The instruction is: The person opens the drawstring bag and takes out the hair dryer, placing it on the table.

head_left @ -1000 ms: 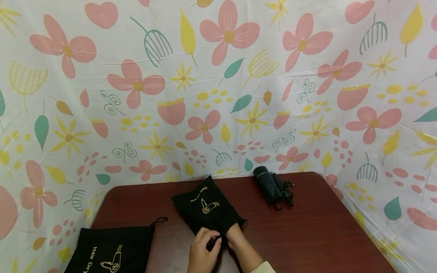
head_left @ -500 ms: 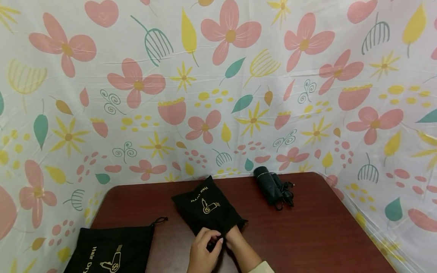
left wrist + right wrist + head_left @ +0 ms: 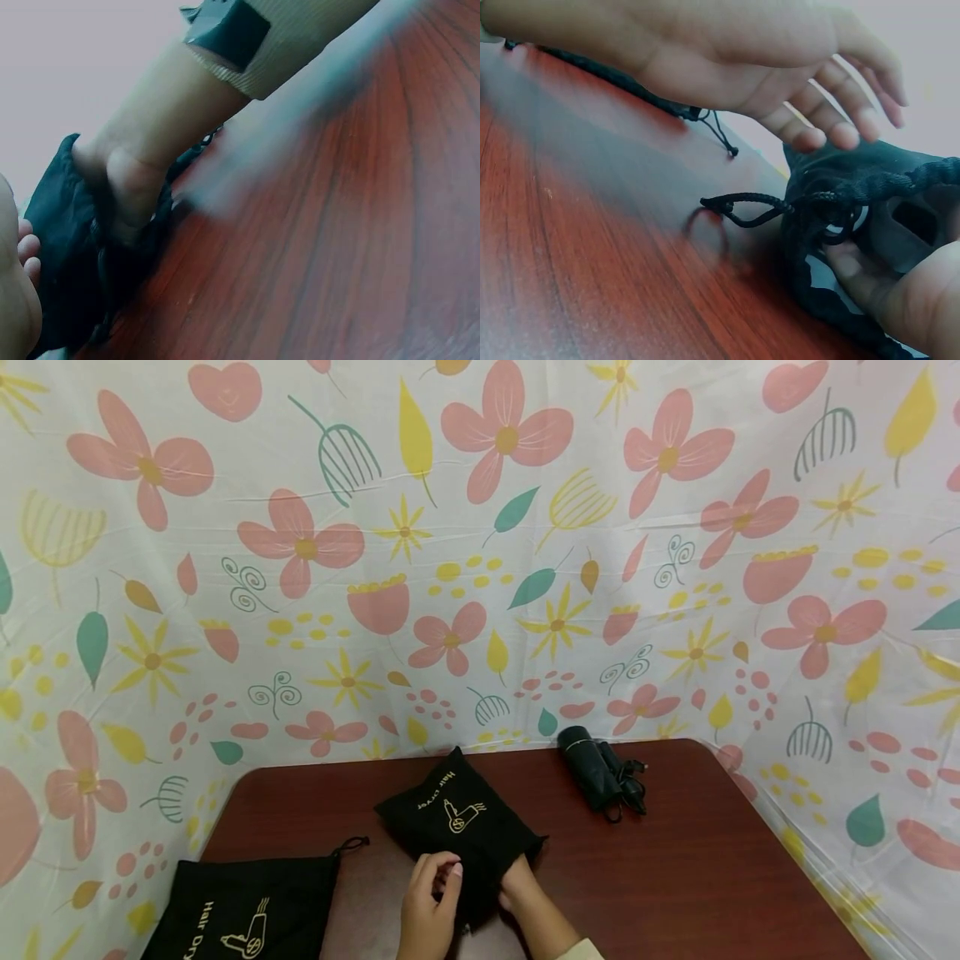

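A black drawstring bag (image 3: pixel 461 827) printed "Hair Dryer" in gold lies on the table, its mouth towards me. My right hand (image 3: pixel 517 883) reaches into that mouth up to the wrist, its fingers hidden by the cloth. In the right wrist view its thumb (image 3: pixel 855 274) shows inside the bag, beside a dark grey part with a rectangular opening (image 3: pixel 919 221); I cannot tell whether the hand grips it. My left hand (image 3: pixel 431 897) hovers at the bag's left edge, fingers loosely bent with nothing in them. A cord loop (image 3: pixel 742 206) sticks out from the bag's mouth.
A second black drawstring bag (image 3: pixel 251 902) with the same print lies flat at the left front. At the back right is a black cylindrical device with a bundled cord (image 3: pixel 592 768). The reddish-brown table (image 3: pixel 675 877) meets a flower-printed curtain (image 3: pixel 480 568).
My left hand has let go of the bag's mouth and moved slightly left. The bag's near edge has dropped open lower. My right hand stays inside the bag.
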### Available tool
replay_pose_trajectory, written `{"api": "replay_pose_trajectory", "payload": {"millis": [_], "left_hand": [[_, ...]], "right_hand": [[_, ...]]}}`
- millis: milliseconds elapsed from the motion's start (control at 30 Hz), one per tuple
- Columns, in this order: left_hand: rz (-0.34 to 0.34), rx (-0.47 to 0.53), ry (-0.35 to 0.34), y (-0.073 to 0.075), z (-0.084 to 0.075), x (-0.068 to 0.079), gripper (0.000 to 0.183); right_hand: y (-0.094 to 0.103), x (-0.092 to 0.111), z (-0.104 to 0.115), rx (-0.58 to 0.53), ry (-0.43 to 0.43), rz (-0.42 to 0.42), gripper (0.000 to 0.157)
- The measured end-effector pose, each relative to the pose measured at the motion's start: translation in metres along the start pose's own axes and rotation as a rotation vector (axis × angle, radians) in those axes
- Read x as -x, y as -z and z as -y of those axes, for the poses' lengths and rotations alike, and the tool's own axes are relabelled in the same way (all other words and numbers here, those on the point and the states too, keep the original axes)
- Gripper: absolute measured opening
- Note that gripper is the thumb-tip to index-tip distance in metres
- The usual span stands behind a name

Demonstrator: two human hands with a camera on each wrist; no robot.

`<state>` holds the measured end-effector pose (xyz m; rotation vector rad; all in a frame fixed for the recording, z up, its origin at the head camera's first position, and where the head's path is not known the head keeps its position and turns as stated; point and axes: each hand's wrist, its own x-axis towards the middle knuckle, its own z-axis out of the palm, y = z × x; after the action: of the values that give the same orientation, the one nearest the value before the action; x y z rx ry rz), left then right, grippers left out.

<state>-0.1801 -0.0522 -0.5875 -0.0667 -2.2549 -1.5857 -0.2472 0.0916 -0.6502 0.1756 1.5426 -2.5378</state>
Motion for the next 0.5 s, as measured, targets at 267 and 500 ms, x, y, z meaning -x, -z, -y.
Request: {"api": "replay_pose_trajectory", "payload": {"millis": [267, 500], "left_hand": [[-0.067, 0.137, 0.248, 0.012, 0.011, -0.012, 0.017], [-0.005, 0.258, 0.509, 0.018, 0.014, -0.019, 0.058]], "right_hand": [[-0.026, 0.028, 0.043, 0.034, -0.043, -0.116, 0.038], [-0.026, 0.033, 0.048, 0.021, -0.050, -0.100, 0.024]]}}
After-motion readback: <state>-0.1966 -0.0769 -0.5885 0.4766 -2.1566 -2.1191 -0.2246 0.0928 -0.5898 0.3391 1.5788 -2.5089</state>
